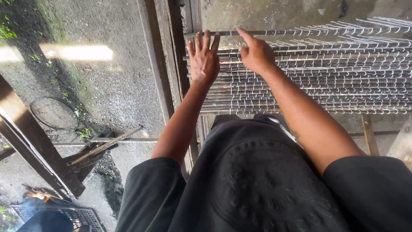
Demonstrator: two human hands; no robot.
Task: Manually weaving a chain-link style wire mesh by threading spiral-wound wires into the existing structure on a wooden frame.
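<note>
A stack of hooked metal rods (pixel 326 77) is spread across the upper right of the frame on a wooden surface (pixel 171 64). The left hand (pixel 203 60) is laid flat, fingers spread, on the rod ends at upper centre. Just beside it, the right hand (pixel 256 53) is pressed on the rods, fingers loosely curled, nothing clamped.

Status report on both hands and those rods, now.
Left hand flat, fingers spread, on the stacked grey hooked metal rods. Right hand fingertips on the top rod. Neither hand closed round anything. Nothing blocking.
</note>
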